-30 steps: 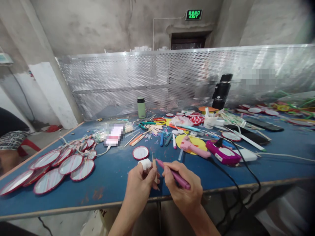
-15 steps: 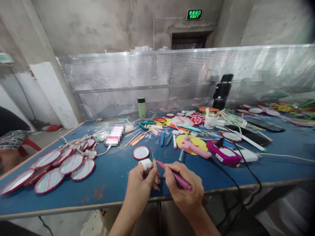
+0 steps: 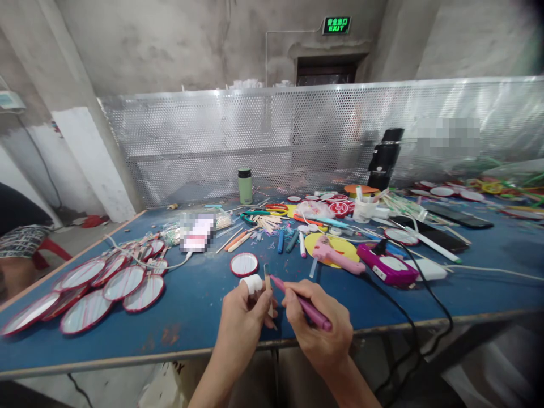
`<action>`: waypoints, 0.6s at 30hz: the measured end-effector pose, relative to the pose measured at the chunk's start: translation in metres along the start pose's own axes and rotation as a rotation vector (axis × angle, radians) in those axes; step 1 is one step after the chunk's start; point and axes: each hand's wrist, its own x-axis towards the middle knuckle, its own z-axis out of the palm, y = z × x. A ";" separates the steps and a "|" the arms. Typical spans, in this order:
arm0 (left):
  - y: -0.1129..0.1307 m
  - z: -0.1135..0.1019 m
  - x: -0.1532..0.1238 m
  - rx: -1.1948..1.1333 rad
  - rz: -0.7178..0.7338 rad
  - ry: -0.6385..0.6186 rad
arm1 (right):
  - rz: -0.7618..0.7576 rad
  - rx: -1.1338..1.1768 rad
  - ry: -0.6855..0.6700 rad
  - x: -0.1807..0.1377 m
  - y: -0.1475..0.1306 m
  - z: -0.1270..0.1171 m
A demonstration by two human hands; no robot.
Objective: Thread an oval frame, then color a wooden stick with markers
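My left hand (image 3: 243, 317) is closed on a thin, flat wooden stick (image 3: 268, 286) held upright, with a white wrapping (image 3: 251, 283) around one finger. A pink marker (image 3: 313, 314) is gripped in my right hand (image 3: 319, 324) like a pen. Its tip points at the stick and is close to it; I cannot tell whether they touch. Just beyond my left hand, a small round disc (image 3: 243, 264) with a red rim lies on the blue table (image 3: 199, 317).
Several larger red-rimmed discs (image 3: 87, 311) are piled at left beside a phone (image 3: 199, 233) on a cable. A pink glue gun (image 3: 338, 256) rests on a yellow oval, near a purple device (image 3: 389, 266). Behind stand a green bottle (image 3: 245, 188) and a black flask (image 3: 385, 161).
The wooden stick has turned slightly in my left hand, showing more of its flat face. Both hands stay in almost the same place, and the marker remains beside the stick.
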 end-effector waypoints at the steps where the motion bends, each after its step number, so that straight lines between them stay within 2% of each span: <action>1: 0.000 0.000 0.000 -0.002 -0.002 0.002 | -0.002 0.001 0.001 0.000 0.000 0.000; 18: 0.001 0.000 -0.001 -0.023 -0.002 -0.003 | -0.022 0.022 -0.021 0.002 -0.001 0.001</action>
